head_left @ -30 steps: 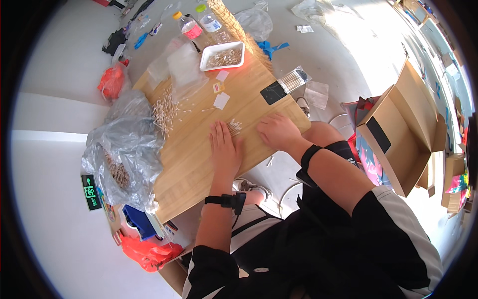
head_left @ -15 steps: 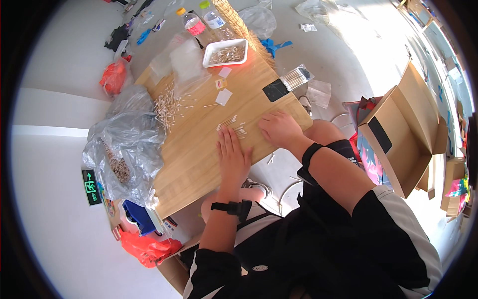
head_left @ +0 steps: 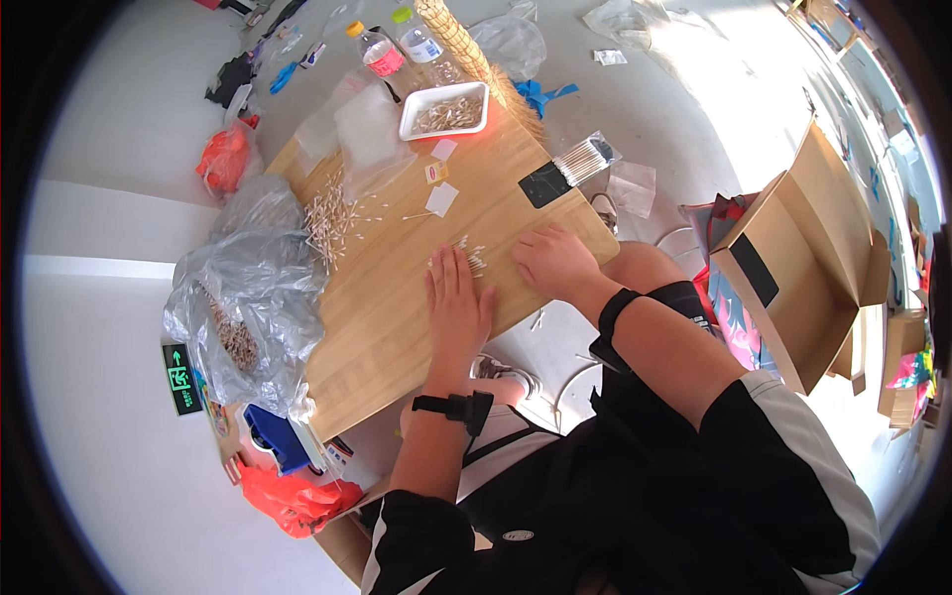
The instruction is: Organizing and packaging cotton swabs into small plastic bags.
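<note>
My left hand [head_left: 460,302] lies palm down on the wooden tabletop [head_left: 382,342], fingers stretched out. Its fingertips press on a small bunch of cotton swabs [head_left: 475,260], partly hidden under them. To the right, near the table's edge, my right hand [head_left: 557,262] rests with its fingers curled under; whatever they may hold is hidden. A loose heap of cotton swabs [head_left: 335,226] is spread at the left side of the table. Beyond my hands lie white paper squares [head_left: 442,198] and a small yellowish card [head_left: 436,173].
A white tray of swabs [head_left: 448,113] stands at the far end beside two bottles [head_left: 385,61]. A clear pack of swabs [head_left: 581,159] overhangs the right edge by a black patch [head_left: 545,184]. Grey plastic bags [head_left: 248,258] crowd the left edge; an open carton [head_left: 803,268] stands right.
My left fingers have shifted slightly over the swabs, which now show as a narrower bunch and are more covered. My right hand stays nearly where it was.
</note>
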A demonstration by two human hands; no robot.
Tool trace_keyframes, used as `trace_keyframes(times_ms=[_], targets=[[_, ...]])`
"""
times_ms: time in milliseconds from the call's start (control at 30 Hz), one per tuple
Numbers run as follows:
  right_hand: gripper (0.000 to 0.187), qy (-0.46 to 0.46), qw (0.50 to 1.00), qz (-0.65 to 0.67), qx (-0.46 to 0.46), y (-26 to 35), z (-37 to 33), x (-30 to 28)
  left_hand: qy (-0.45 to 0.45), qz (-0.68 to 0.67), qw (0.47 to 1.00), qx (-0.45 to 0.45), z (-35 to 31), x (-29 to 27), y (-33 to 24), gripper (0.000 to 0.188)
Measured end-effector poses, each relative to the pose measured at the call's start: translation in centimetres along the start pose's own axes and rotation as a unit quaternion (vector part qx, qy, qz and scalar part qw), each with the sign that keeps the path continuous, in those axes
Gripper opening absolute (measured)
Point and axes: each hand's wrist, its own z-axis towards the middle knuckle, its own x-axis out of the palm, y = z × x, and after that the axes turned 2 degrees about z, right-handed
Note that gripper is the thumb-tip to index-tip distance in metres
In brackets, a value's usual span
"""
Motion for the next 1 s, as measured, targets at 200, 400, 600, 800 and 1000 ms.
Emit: trace_keyframes(times_ms=[200, 400, 600, 800, 1000], targets=[[0.013, 0.008, 1.0, -0.004, 0.005, 0.1, 0.1, -0.1, -0.006, 0.005, 1.0, 0.003, 0.8, 1.2, 0.4, 0.078], [0.012, 0.013, 1.0, 0.01, 0.011, 0.0, 0.0, -0.1, -0.01, -0.028, 1.0, -0.003, 1.6, 1.4, 1.0, 0.078], [0.011, 0.017, 1.0, 0.005, 0.01, -0.1, 0.0, 0.0, -0.035, -0.052, 0.997, 0.043, 3.0, 0.5, 3.1, 0.081], [0.01, 0.013, 1.0, 0.014, 0.005, -0.1, 0.1, -0.1, -0.063, -0.133, 0.988, 0.034, 2.3, -0.3, 3.0, 0.072], [0.01, 0.025, 1.0, 0.016, 0.008, -0.2, 0.2, 0.1, -0.08, -0.192, 0.978, -0.009, 1.5, -0.1, 3.2, 0.062]])
